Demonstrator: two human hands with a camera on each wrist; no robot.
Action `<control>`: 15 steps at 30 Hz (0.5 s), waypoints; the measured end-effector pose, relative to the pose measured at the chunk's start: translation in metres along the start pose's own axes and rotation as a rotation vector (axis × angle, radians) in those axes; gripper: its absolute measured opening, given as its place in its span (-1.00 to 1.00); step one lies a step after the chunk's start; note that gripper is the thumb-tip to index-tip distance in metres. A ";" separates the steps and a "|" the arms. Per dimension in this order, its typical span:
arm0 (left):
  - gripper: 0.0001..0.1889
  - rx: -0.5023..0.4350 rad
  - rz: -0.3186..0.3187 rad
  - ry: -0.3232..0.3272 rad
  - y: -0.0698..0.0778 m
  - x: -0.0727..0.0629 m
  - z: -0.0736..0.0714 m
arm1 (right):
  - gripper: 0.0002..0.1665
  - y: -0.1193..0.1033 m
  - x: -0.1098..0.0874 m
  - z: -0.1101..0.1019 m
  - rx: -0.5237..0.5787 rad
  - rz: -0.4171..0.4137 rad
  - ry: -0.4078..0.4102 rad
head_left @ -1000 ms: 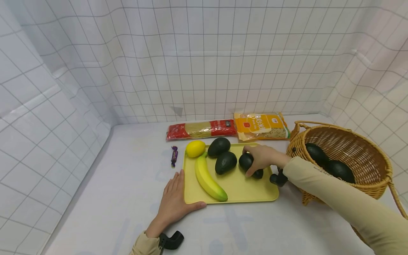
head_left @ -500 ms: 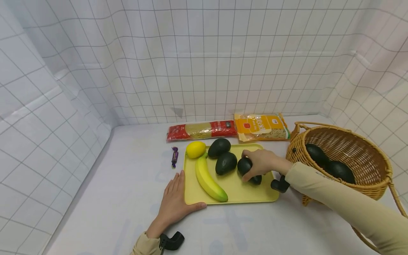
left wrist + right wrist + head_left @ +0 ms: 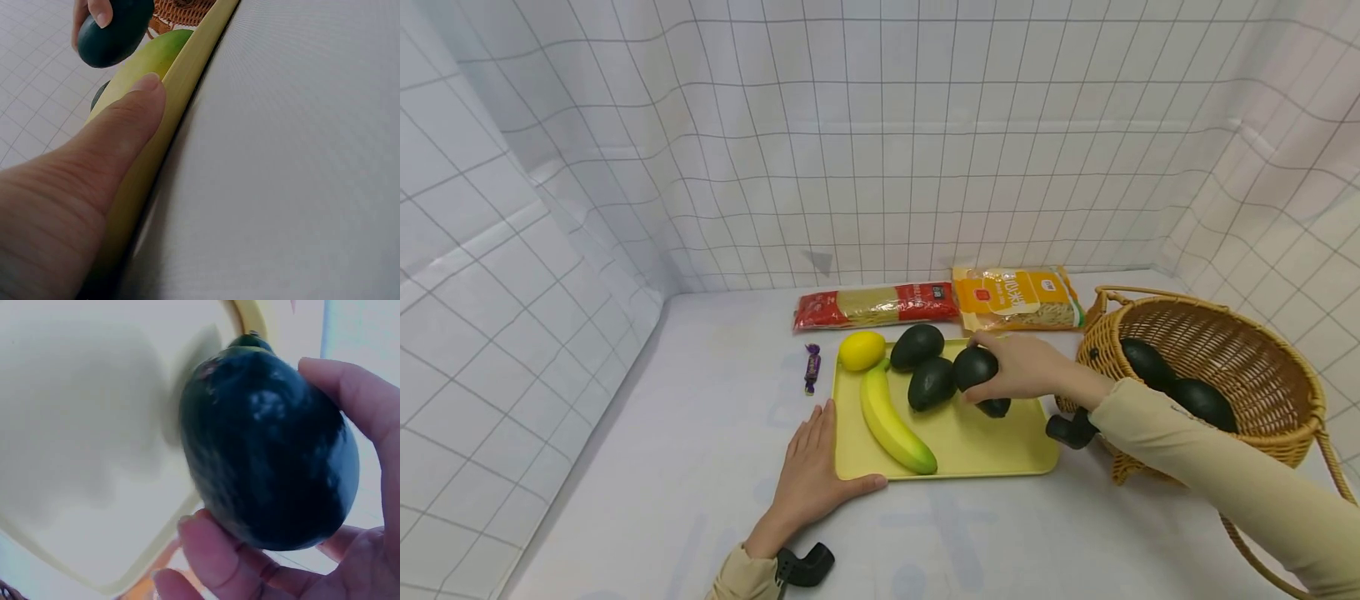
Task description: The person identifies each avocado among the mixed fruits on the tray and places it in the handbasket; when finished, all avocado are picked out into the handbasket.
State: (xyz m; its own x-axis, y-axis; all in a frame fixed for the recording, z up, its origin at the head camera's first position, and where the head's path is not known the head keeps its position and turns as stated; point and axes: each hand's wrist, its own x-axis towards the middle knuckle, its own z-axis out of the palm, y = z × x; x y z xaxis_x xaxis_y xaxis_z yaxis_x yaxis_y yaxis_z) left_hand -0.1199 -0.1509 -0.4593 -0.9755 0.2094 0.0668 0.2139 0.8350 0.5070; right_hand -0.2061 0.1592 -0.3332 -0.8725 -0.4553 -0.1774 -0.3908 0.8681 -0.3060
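My right hand (image 3: 1018,367) grips a dark green avocado (image 3: 976,368) over the right half of the yellow tray (image 3: 985,454). In the right wrist view, thumb and fingers curl round the avocado (image 3: 269,450). A second dark patch (image 3: 996,407) shows below my thumb in the head view; whether it belongs to another avocado I cannot tell. My left hand (image 3: 808,467) lies flat at the tray's front left corner, its thumb touching the front rim. On the tray are a banana (image 3: 891,421), a lemon (image 3: 861,350) and two more avocados (image 3: 917,346).
Right of the tray stands a wicker basket (image 3: 1262,358) with two dark avocados (image 3: 1202,404) inside. Behind the tray lie a red noodle pack (image 3: 876,305) and an orange food bag (image 3: 1018,298). A purple wrapped candy (image 3: 812,368) sits at the left.
The right hand has raised the gripped avocado from the tray and moved slightly left. My left hand stays where it was.
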 end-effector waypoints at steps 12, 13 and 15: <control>0.39 0.005 0.001 0.002 0.001 0.000 -0.001 | -0.09 -0.007 -0.011 -0.021 0.060 -0.047 0.167; 0.39 0.005 0.000 0.001 0.001 0.000 -0.001 | -0.06 -0.008 -0.012 -0.022 0.062 -0.044 0.181; 0.40 0.005 -0.002 -0.002 0.001 0.000 -0.001 | -0.03 -0.007 -0.014 -0.024 0.073 -0.036 0.210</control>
State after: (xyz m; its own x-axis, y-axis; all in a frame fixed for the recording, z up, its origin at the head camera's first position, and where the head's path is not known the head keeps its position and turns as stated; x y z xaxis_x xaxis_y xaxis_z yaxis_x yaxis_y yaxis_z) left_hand -0.1197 -0.1504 -0.4583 -0.9759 0.2087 0.0645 0.2124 0.8381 0.5024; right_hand -0.1980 0.1643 -0.3057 -0.9033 -0.4278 0.0309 -0.4071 0.8322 -0.3764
